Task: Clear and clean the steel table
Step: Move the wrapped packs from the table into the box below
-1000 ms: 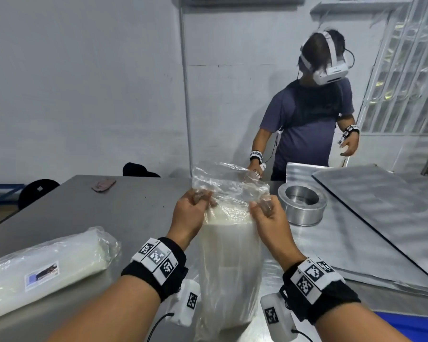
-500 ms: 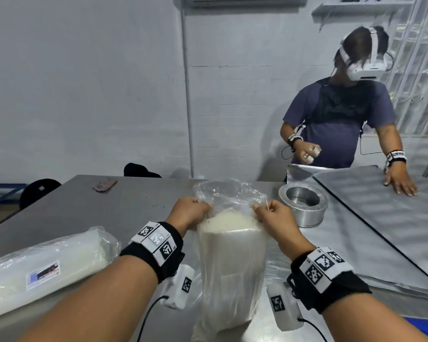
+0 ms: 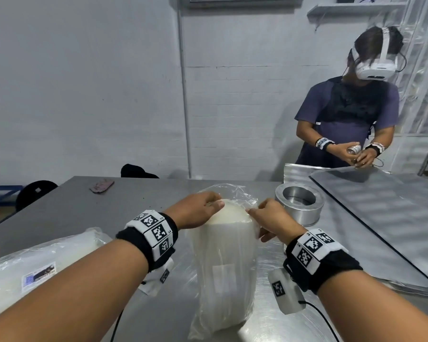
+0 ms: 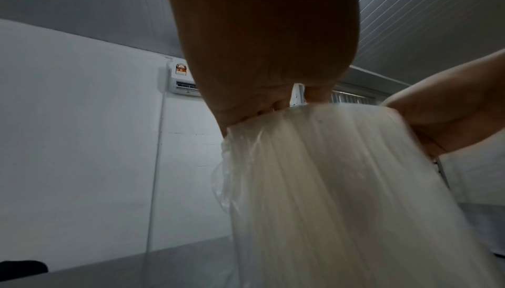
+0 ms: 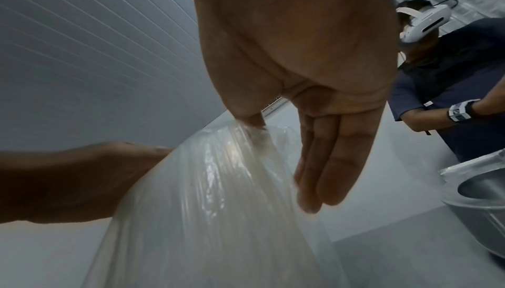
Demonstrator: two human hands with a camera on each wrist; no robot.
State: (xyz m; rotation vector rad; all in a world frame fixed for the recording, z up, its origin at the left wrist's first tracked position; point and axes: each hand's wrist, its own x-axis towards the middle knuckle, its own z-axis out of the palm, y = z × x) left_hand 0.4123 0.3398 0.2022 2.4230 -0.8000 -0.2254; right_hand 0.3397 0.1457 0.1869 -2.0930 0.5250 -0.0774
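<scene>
With the upright plastic bag of white contents standing on the steel table, the left hand and right hand pinch its open top film, apparently closing it, so removal likely needs a firm lift.

A white painted brick wall stands at 12 o'clock; a thin pipe runs down it; an air unit hangs high up; a small shelf sits at 1 o'clock; a ribbed ceiling is overhead; dark chairs wait at 9 o'clock.
</scene>
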